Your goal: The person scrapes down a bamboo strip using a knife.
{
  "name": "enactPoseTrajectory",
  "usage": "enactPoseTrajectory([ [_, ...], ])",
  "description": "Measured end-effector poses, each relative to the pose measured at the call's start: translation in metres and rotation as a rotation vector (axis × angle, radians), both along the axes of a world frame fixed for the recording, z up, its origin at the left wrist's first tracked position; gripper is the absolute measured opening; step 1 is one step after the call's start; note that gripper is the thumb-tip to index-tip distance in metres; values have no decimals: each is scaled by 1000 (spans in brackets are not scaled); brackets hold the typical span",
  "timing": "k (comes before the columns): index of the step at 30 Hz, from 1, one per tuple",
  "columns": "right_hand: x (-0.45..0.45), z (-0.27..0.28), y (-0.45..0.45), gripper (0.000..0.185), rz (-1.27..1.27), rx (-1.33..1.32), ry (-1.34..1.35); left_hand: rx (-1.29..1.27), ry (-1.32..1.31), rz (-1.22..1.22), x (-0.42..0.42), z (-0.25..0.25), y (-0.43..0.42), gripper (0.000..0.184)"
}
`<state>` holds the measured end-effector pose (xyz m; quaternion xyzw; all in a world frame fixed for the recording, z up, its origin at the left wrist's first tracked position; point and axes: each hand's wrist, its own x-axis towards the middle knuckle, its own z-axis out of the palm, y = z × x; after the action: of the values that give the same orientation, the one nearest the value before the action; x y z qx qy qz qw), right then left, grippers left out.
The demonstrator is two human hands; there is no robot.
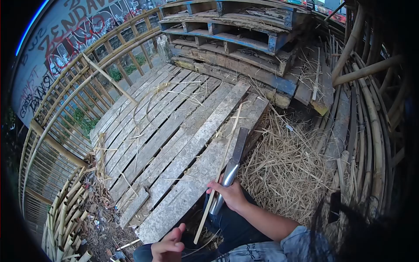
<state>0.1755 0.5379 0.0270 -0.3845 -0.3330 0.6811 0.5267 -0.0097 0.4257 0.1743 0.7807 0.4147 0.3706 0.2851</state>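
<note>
while the slatted platform spreads ahead, w/ the shavings pile to its r, the thin strip & knife run nearly parallel thru the r hand, fingers curled round both. l hand is loosely spread, contents unclear; prob. best kept off the blade line, w/ strip steadied.

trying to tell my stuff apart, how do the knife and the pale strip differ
The knife has a dark flat blade and shiny metal handle, while the pale strip is a plain tan. The pale strip is longer and much narrower than the knife. The pale strip's lower end reaches further below the right hand than the knife's. Both slant through that hand.
</note>
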Motion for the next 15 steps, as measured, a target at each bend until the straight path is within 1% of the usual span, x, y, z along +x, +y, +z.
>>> enactPoseTrajectory([
  [2,-5,-2,-6,16,-30,41,-98,-149,1,211,1,-28,11,69],
  [3,-8,-2,-11,16,-26,42,-99,-292,-54,225,4,-49,16,70],
  [5,-17,-2,-19,14,-14,96,-162,-630,-302,190,11,-108,14,85],
  [6,-21,-8,-23,14,-53,150,-196,-789,-325,238,14,-120,11,74],
  [7,-21,-3,-24,14,-48,156,-197,-783,-372,206,19,-122,13,53],
  [8,-16,3,-29,14,49,144,-270,-983,-421,219,15,-118,13,41],
  [9,-10,7,-33,15,139,127,-342,-1086,-441,214,14,-116,12,35],
  [10,-4,3,-35,18,173,91,-312,-1188,-457,212,13,-113,11,29],
  [11,6,6,-35,18,159,90,-317,-1025,-348,240,13,-129,3,26],
  [12,17,15,-34,20,234,61,-389,-864,-242,266,12,-142,-5,25],
  [13,28,23,-34,23,310,24,-459,-878,-237,251,13,-124,-9,25],
  [14,38,34,-32,30,287,26,-617,-858,-115,204,17,-90,-13,28],
  [15,53,28,-27,31,207,303,-945,-819,-3,155,21,-72,-12,34],
])
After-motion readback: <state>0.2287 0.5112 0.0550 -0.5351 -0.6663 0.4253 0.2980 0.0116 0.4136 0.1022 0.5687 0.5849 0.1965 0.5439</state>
